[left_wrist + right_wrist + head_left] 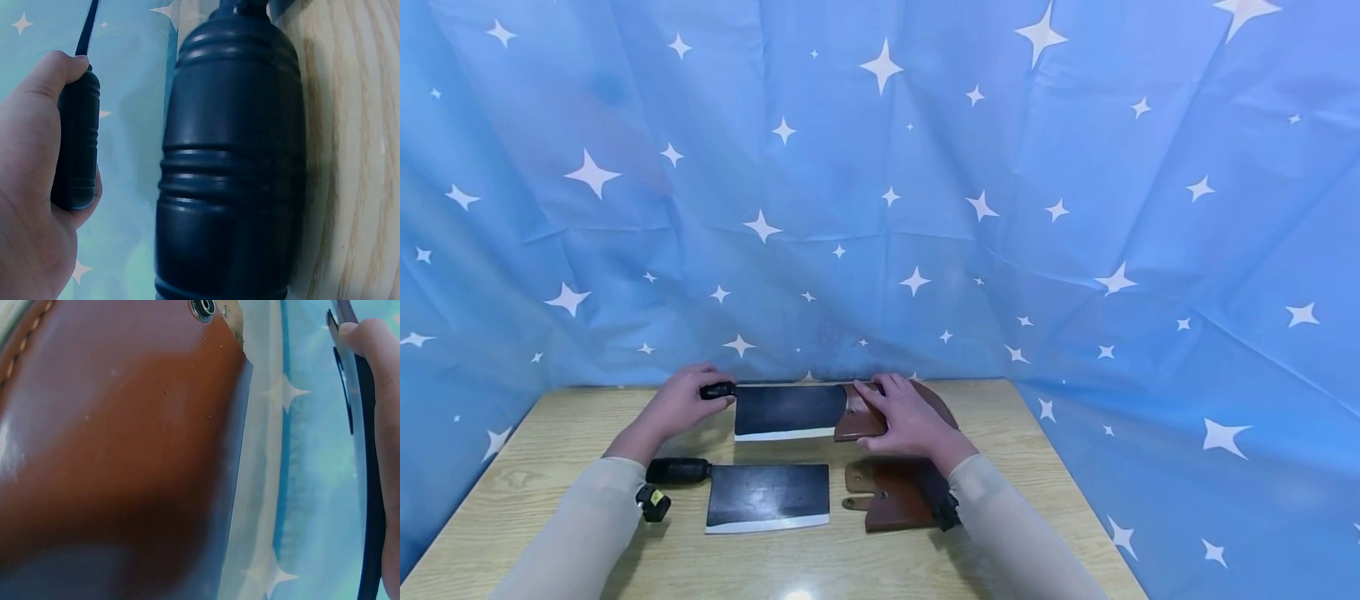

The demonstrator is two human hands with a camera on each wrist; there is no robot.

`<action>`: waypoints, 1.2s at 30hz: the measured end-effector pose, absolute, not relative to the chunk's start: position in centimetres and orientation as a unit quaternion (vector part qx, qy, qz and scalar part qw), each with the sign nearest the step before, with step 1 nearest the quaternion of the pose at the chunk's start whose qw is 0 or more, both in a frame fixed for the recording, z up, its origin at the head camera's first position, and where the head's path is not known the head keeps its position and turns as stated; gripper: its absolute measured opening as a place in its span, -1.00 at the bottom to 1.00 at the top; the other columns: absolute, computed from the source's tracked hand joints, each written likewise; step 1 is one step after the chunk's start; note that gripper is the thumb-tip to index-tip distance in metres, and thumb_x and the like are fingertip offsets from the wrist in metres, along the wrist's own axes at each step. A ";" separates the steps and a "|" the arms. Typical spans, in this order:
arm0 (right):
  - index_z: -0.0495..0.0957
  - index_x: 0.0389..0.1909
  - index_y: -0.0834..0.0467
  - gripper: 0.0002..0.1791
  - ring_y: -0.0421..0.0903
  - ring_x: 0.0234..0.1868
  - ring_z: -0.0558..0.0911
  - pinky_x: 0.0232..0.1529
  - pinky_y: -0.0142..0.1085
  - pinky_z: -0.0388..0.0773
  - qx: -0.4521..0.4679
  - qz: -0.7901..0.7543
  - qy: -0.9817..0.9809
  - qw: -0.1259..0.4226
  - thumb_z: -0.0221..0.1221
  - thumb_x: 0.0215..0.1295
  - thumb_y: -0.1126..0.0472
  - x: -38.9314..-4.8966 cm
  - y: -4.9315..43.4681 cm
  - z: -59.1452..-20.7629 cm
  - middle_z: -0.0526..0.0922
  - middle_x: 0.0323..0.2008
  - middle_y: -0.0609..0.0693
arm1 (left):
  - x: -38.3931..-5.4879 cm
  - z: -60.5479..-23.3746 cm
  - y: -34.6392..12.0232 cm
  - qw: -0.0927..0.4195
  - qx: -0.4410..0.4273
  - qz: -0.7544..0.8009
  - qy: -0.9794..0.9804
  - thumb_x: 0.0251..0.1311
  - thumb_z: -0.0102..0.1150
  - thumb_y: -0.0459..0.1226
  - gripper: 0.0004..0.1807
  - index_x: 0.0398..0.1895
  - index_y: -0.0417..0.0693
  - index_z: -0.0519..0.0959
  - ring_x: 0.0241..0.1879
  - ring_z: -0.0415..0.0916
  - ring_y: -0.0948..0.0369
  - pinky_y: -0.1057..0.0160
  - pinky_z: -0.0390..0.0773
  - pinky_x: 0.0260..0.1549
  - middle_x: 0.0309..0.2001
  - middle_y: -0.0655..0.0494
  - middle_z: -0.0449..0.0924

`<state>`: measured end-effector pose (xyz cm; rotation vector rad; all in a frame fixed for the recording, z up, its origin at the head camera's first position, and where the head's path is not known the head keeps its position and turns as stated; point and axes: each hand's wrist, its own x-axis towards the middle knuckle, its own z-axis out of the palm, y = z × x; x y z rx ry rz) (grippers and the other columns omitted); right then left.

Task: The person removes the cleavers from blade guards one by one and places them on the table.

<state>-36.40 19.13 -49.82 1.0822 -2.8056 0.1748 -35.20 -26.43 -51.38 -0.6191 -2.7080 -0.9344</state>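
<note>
Near the far table edge, my left hand grips the black handle of a cleaver. That cleaver's dark blade points right, its pale cutting edge towards me. My right hand holds a brown leather sheath, thumb and fingers on its sides. Its mouth meets the end of the blade; how much steel is inside is hidden. Closer to me lies a second cleaver, its black handle large in the left wrist view. A second brown sheath lies right of it, filling much of the right wrist view.
The wooden table carries both cleavers and sheaths. A blue curtain with white stars hangs behind its far edge and along the sides. Dark wrist cameras sit at my cuffs, close over the nearer cleaver and sheath.
</note>
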 end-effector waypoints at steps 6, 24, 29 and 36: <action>0.17 0.79 -0.11 0.16 0.01 0.41 0.31 0.41 0.02 0.45 0.358 0.063 -0.930 0.062 0.27 0.29 -0.54 -36.2 19.2 -49.6 0.32 0.53 0.04 | -35.1 -51.0 -26.3 0.097 -0.205 -0.318 -0.921 0.48 0.46 -0.18 -0.62 0.27 -0.12 0.77 -0.09 0.60 0.06 -0.02 0.66 -0.18 0.02 0.02 0.67; 0.12 0.81 -0.16 0.16 0.03 0.49 0.30 0.54 0.15 0.33 0.351 0.075 -0.931 0.066 0.31 0.28 -0.49 -36.6 20.2 -49.6 0.31 0.56 0.03 | -35.2 -50.8 -27.3 0.099 -0.195 -0.317 -0.923 0.49 0.44 -0.18 -0.60 0.29 -0.12 0.75 -0.01 0.60 -0.02 -0.10 0.65 -0.11 0.08 -0.04 0.67; 0.14 0.80 -0.14 0.17 0.01 0.47 0.30 0.47 0.06 0.41 0.342 0.073 -0.934 0.067 0.32 0.28 -0.51 -36.6 20.9 -49.5 0.30 0.56 0.02 | -35.2 -50.9 -27.7 0.098 -0.193 -0.317 -0.923 0.49 0.44 -0.16 -0.60 0.29 -0.10 0.75 0.01 0.62 -0.04 -0.13 0.66 -0.10 0.10 -0.06 0.67; 0.13 0.81 -0.12 0.17 0.01 0.48 0.28 0.46 0.03 0.43 0.335 0.072 -0.938 0.057 0.32 0.30 -0.52 -36.7 21.8 -49.4 0.29 0.57 0.01 | -35.1 -51.0 -28.1 0.100 -0.195 -0.307 -0.926 0.47 0.45 -0.18 -0.61 0.27 -0.11 0.76 -0.01 0.62 -0.02 -0.12 0.64 -0.11 0.08 -0.05 0.69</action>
